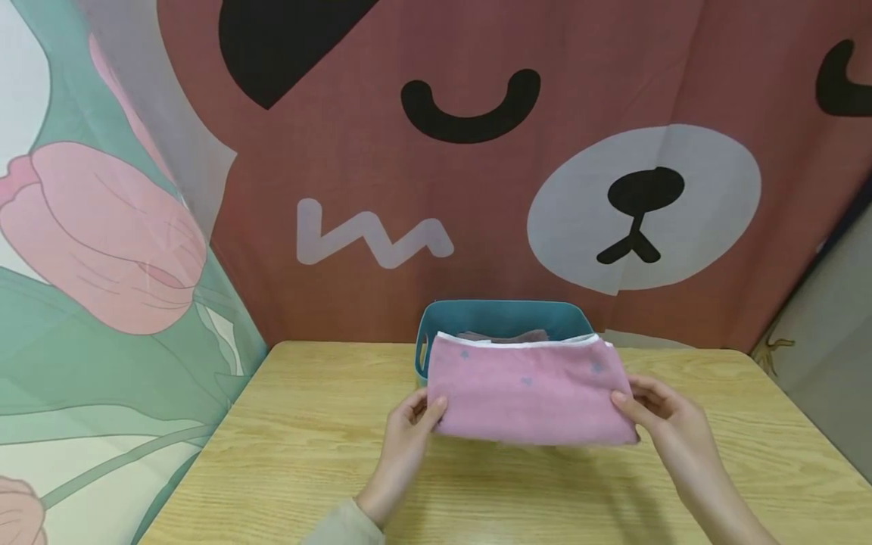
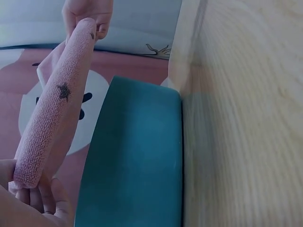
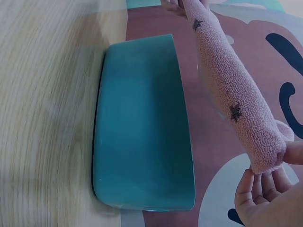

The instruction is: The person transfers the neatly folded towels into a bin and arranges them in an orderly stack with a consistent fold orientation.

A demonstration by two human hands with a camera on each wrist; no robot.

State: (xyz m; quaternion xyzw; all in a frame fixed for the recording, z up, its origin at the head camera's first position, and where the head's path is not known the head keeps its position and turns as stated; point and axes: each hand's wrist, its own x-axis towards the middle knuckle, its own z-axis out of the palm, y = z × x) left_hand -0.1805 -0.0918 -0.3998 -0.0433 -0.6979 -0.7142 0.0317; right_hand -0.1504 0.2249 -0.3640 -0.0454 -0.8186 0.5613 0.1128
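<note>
A folded pink towel [image 1: 527,393] with small grey star marks and a white edge is held up above the table, in front of a teal basket [image 1: 504,309]. My left hand [image 1: 409,431] pinches its left end, thumb on the near face and fingers behind. The right hand [image 1: 671,424] grips the opposite end in the same way. In the left wrist view the towel's folded edge [image 2: 52,109] runs between both hands, beside the basket [image 2: 132,151]. Seen from the right wrist, the towel [image 3: 236,90] is raised off the table, apart from the basket wall [image 3: 142,123].
Greyish cloth [image 1: 504,335] lies inside the basket, partly hidden by the towel. The basket stands at the back of the wooden table [image 1: 306,431], close to a hanging bear-print curtain [image 1: 341,303]. A flower-print curtain [image 1: 116,303] hangs along the left side.
</note>
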